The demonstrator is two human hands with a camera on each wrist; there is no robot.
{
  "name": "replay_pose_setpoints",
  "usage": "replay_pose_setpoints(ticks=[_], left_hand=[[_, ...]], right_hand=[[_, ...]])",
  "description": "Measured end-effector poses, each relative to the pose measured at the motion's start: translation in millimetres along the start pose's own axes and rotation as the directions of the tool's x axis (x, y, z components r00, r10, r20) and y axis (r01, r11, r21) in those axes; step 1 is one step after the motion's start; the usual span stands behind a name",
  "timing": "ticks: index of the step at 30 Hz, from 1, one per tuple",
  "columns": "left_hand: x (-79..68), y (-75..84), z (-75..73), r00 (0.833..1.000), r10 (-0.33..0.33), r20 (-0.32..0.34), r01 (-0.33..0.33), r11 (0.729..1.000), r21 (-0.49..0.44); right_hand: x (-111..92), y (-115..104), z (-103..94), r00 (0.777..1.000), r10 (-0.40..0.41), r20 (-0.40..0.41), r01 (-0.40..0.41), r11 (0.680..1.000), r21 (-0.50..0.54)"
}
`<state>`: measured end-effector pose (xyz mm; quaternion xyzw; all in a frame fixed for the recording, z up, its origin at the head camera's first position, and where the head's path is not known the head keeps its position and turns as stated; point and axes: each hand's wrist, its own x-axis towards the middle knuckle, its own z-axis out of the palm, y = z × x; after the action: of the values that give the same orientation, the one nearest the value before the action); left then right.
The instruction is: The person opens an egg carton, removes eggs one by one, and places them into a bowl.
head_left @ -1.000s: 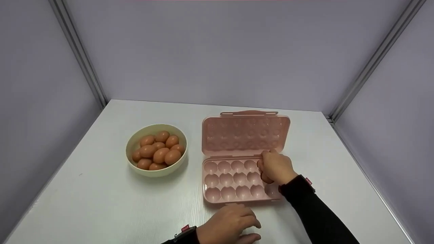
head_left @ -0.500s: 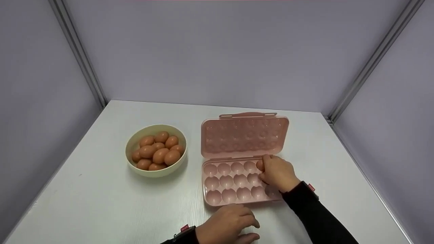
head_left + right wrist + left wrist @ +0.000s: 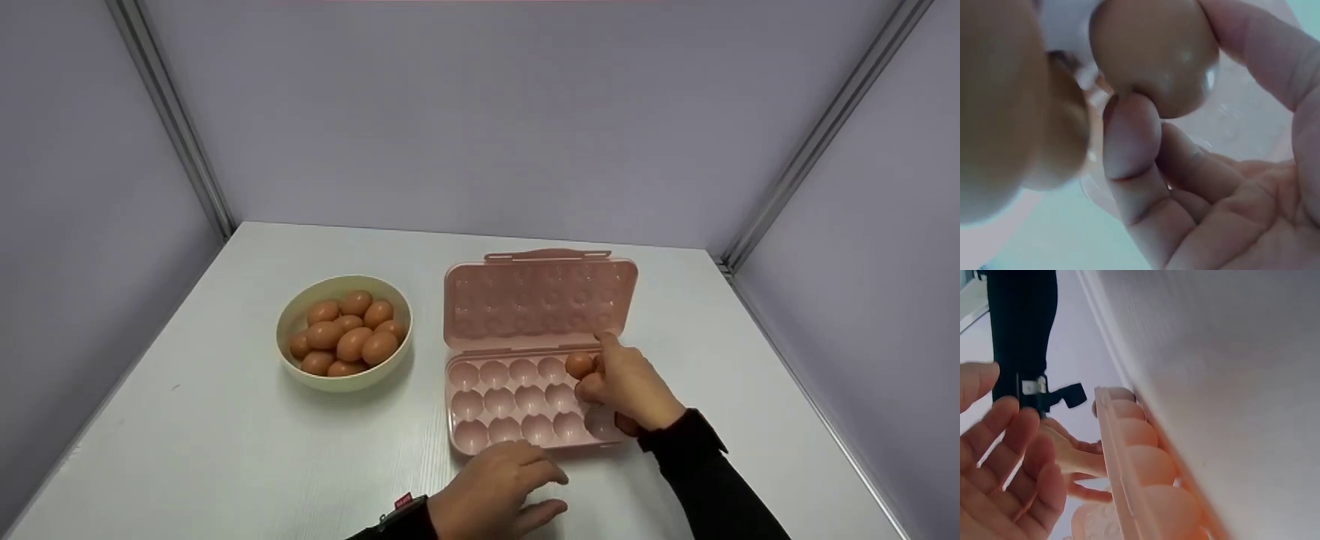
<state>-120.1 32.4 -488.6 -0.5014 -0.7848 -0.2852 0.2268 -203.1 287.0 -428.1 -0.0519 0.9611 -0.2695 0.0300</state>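
Note:
My right hand [image 3: 634, 386] is over the right end of a pink egg carton [image 3: 517, 448], whose lid [image 3: 540, 300] stands raised behind it. In the right wrist view a brown egg [image 3: 1157, 56] sits between its fingertips [image 3: 1134, 129]; from the head this egg is mostly hidden. Another brown egg [image 3: 579, 365] rests in the back row just left of the hand. A further egg [image 3: 626, 424] shows partly beneath the hand, in the front right corner. My left hand [image 3: 495, 487] lies before the carton's front edge, fingers loosely spread, holding nothing.
A pale green bowl [image 3: 341, 384] heaped with several brown eggs [image 3: 354, 345] stands left of the carton on the white table [image 3: 225, 420]. Pale walls [image 3: 480, 120] enclose the table at the back and sides.
My right hand has shifted slightly right and its index finger has straightened, uncovering the egg in the back row. The left hand has hardly moved. The bowl's eggs look the same.

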Motion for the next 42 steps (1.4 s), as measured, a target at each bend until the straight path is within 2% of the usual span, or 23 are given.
replay_pose_setpoints(ticks=[2,3,5,6,8,10,12,15,21,26,28,30,35,39,42], left_hand=[[0.9,-1.2,-2.7,0.995,-0.073,-0.064,0.071,0.997,-0.025],[1.7,-2.0,-4.5,0.989,-0.109,-0.098,0.104,0.993,-0.052],[3.1,-3.5,-8.1,0.974,-0.166,-0.154,0.153,0.984,-0.091],[3.9,-4.2,-9.9,0.968,-0.174,-0.178,0.157,0.982,-0.108],[5.0,-5.2,-13.3,0.963,-0.168,-0.209,0.142,0.981,-0.132],[5.6,-6.1,-15.4,0.960,-0.133,-0.245,0.107,0.988,-0.113],[6.0,-6.9,-16.6,0.957,-0.101,-0.271,0.078,0.993,-0.092],[5.6,-7.3,-16.9,0.954,-0.100,-0.283,0.086,0.994,-0.062],[2.2,-6.4,-15.2,0.960,-0.134,-0.246,0.137,0.991,-0.005],[2.4,-5.9,-16.3,0.961,-0.152,-0.230,0.149,0.988,-0.030],[3.3,-6.4,-17.4,0.961,-0.145,-0.234,0.139,0.989,-0.044],[4.0,-7.7,-18.6,0.961,-0.134,-0.241,0.125,0.991,-0.052],[0.0,-19.2,-27.6,0.955,-0.150,-0.255,0.146,0.989,-0.038],[-10.0,-41.2,-46.6,0.932,-0.227,-0.284,0.231,0.973,-0.020],[-21.4,-64.0,-64.3,0.902,-0.293,-0.317,0.311,0.951,0.006]], right_hand=[[-8.4,-3.5,-3.8,0.999,-0.039,0.013,0.037,0.991,0.127],[-13.1,-5.9,-4.5,0.996,-0.075,0.037,0.066,0.975,0.212],[-23.0,-13.0,-2.8,0.982,-0.151,0.112,0.097,0.917,0.387],[-27.5,-16.8,-0.3,0.968,-0.192,0.164,0.091,0.872,0.482],[-35.0,-23.7,7.3,0.930,-0.262,0.258,0.048,0.782,0.621],[-40.8,-28.7,15.4,0.904,-0.295,0.310,0.004,0.731,0.682],[-43.9,-30.9,22.5,0.889,-0.317,0.330,-0.020,0.692,0.721],[-45.8,-30.0,29.2,0.888,-0.326,0.325,-0.022,0.676,0.737],[-45.9,-25.5,35.1,0.871,-0.368,0.324,-0.022,0.630,0.776],[-46.3,-25.0,36.0,0.856,-0.400,0.326,-0.030,0.592,0.805],[-46.6,-25.5,35.9,0.857,-0.402,0.322,-0.020,0.599,0.800],[-46.3,-25.7,35.2,0.866,-0.393,0.311,0.003,0.625,0.781],[-43.4,-22.9,28.2,0.918,-0.292,0.268,0.028,0.722,0.691],[-38.8,-14.7,18.6,0.961,-0.231,0.153,0.097,0.797,0.596],[-36.1,-6.4,10.1,0.976,-0.210,0.063,0.148,0.841,0.520]])
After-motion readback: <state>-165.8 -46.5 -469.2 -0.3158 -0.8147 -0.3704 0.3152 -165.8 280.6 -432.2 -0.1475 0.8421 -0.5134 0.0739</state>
